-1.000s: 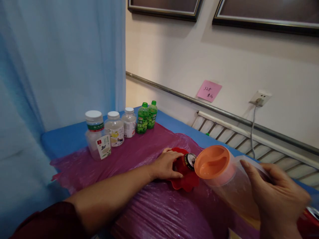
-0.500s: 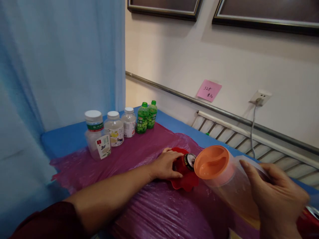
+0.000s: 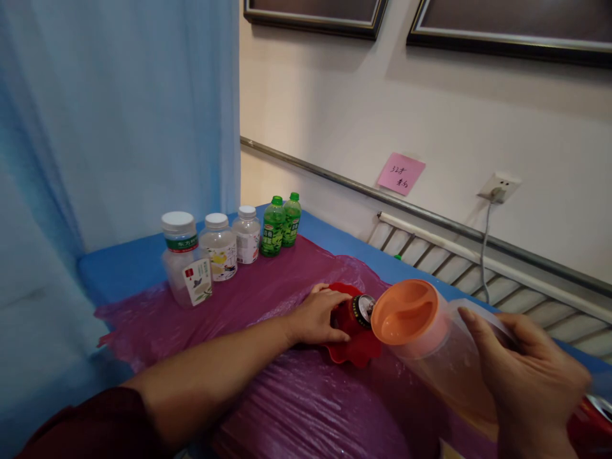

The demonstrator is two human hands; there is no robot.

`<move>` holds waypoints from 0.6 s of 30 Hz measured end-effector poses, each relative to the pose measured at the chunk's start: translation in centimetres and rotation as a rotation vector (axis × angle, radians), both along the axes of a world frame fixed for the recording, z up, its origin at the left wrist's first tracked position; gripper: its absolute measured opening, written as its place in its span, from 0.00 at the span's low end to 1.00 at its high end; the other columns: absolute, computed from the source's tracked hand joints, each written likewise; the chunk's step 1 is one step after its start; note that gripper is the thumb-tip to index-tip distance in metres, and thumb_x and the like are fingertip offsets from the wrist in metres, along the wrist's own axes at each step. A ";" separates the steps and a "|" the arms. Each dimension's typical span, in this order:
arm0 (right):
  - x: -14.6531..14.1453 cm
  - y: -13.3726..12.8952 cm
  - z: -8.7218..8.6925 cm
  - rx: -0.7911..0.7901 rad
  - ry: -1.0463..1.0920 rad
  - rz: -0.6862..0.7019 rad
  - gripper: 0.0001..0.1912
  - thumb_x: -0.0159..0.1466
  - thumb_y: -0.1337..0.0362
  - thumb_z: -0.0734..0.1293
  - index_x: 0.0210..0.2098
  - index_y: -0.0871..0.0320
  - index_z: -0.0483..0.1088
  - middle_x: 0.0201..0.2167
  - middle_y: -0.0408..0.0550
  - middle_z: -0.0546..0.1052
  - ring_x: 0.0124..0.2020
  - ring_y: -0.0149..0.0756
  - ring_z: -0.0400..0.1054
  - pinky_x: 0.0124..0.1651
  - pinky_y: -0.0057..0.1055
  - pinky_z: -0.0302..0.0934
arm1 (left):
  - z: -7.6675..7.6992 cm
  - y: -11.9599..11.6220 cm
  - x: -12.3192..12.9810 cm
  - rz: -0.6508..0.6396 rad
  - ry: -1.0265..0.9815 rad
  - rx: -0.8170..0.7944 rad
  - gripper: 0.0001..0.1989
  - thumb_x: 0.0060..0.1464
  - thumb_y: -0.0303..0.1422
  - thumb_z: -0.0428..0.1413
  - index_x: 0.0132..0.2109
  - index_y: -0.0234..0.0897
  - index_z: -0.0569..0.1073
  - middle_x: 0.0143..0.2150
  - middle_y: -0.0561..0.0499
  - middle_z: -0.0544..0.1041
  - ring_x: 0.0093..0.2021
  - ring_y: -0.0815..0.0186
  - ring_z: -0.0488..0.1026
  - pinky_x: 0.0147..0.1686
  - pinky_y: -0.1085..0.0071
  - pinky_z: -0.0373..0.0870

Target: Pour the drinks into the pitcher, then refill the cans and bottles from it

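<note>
Clear plastic pitcher w/ orange round lid (image 3: pixel 406 313) sits tipped in my right hand (image 3: pixel 530 376), long axis slanting from lower right up-left, lid end pointing at the dark can w/ silver top (image 3: pixel 363 310). Right hand's wrapped round the handle side, fingers curled shut on it. My left hand (image 3: pixel 316 317) is on the can, forearm stretched across the purple plastic sheet (image 3: pixel 268 293); can stands in a red scalloped dish (image 3: pixel 356 347). 5 bottles (image 3: pixel 224 245) lined up well apart, far left.
</note>
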State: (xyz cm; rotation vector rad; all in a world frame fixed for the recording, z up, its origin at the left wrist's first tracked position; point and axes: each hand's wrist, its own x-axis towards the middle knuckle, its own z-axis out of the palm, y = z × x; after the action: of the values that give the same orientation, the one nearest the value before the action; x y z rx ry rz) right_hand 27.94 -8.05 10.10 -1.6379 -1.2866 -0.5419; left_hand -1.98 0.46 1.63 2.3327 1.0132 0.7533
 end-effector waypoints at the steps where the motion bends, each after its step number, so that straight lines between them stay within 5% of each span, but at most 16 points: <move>1: 0.0 0.0 0.0 0.001 -0.003 0.004 0.32 0.57 0.31 0.66 0.26 0.56 0.75 0.15 0.40 0.67 0.20 0.33 0.61 0.27 0.31 0.53 | 0.0 0.0 0.0 0.000 -0.001 -0.001 0.40 0.41 0.45 0.72 0.61 0.43 0.71 0.58 0.45 0.79 0.60 0.47 0.73 0.68 0.48 0.51; 18: 0.1 0.0 -0.4 -0.007 0.071 0.052 0.31 0.57 0.32 0.67 0.26 0.57 0.75 0.17 0.41 0.67 0.23 0.33 0.61 0.30 0.31 0.53 | 0.1 -0.1 0.0 0.006 0.002 0.007 0.39 0.42 0.46 0.71 0.61 0.42 0.72 0.58 0.44 0.79 0.59 0.49 0.74 0.68 0.49 0.51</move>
State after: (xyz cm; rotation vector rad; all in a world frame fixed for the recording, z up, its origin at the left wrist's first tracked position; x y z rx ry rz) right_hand 28.03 -8.01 9.69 -1.6107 -1.2762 -0.4438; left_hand -2.00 0.40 1.72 2.3375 1.0211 0.7577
